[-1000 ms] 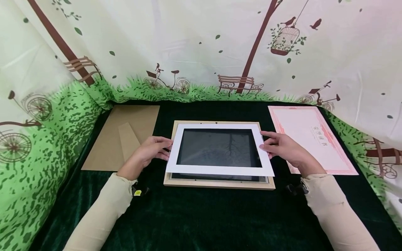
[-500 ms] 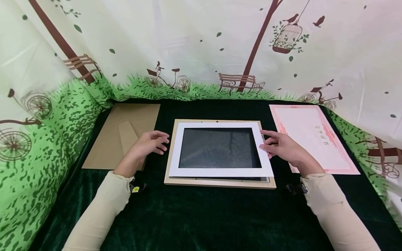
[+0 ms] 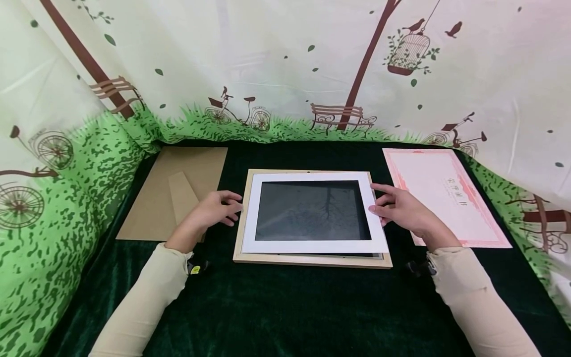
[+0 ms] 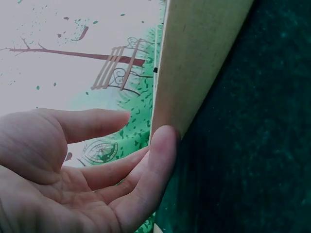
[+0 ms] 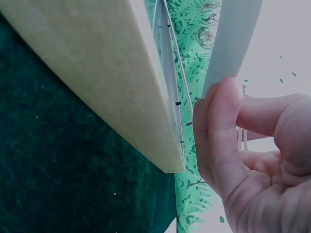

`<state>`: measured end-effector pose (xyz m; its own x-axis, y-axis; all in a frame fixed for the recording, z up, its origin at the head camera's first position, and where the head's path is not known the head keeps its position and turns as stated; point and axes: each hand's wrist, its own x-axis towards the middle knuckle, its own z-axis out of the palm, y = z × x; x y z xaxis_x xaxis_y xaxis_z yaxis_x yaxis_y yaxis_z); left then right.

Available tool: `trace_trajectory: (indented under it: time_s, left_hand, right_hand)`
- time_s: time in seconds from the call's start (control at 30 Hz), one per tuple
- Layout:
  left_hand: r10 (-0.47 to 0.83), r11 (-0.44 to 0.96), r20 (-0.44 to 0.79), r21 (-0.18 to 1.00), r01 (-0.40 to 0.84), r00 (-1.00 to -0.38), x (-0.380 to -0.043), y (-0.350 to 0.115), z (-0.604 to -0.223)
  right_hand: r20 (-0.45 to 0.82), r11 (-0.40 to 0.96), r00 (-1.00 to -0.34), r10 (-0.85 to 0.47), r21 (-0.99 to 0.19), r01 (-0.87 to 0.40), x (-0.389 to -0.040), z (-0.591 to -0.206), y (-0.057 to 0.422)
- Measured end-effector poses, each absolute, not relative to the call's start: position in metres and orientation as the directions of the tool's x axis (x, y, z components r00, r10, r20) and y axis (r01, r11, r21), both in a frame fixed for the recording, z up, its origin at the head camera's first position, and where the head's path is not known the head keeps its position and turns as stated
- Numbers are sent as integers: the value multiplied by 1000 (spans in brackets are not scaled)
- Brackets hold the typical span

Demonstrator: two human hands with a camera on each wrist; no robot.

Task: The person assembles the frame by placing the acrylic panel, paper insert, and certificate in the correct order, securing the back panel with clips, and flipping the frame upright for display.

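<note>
A pale wooden picture frame (image 3: 312, 264) lies face down or open-backed in the middle, and a white mat board (image 3: 312, 247) with a rectangular window sits over it. My right hand (image 3: 399, 208) pinches the mat's right edge between thumb and fingers; in the right wrist view that edge of the mat (image 5: 233, 43) is lifted above the frame (image 5: 107, 73). My left hand (image 3: 215, 210) is at the frame's left side. In the left wrist view its fingertips touch the wooden side (image 4: 194, 63), while the thumb stands apart from it. Dark glass or backing shows through the window.
A brown backing board (image 3: 147, 198) with an easel leg (image 3: 180, 193) lies at the left. On the right lies a pink-bordered white sheet (image 3: 428, 183) with printed characters. Dark green velvet cloth (image 3: 303, 312) covers the table, and a printed curtain (image 3: 267, 59) hangs behind.
The left hand let go of the mat's left edge, drew back leftward, then came in to the frame's side. The mat's left end dropped onto the frame. The right hand keeps its hold.
</note>
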<state>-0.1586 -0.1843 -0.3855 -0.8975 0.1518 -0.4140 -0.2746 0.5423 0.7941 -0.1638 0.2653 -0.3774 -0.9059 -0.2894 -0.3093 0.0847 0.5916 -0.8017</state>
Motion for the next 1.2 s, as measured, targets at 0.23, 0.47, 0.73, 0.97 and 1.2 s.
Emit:
trace_trajectory:
  time_s: [0.23, 0.47, 0.73, 0.97, 1.2]
  left_hand:
    - [187, 530, -427, 802, -276, -885, -158, -182, -388]
    - [186, 573, -445, 773, -271, -876, -157, -178, -389]
    - [190, 681, -420, 708, -189, -887, -152, -170, -389]
    - [187, 723, -386, 676, -140, -903, -149, -165, -388]
    - [179, 731, -396, 666, -147, -901, -149, -164, -390]
  right_hand:
    - [-318, 620, -909, -270, -780, 88, -164, -377, 262]
    - [-315, 650, -914, -255, -756, 79, -163, -378, 260]
    - [-307, 721, -926, -221, -691, 57, -162, -382, 256]
    - [-274, 795, -939, -208, -607, 1, -161, -382, 253]
    - [-243, 857, -954, -177, -514, -28, -162, -383, 250]
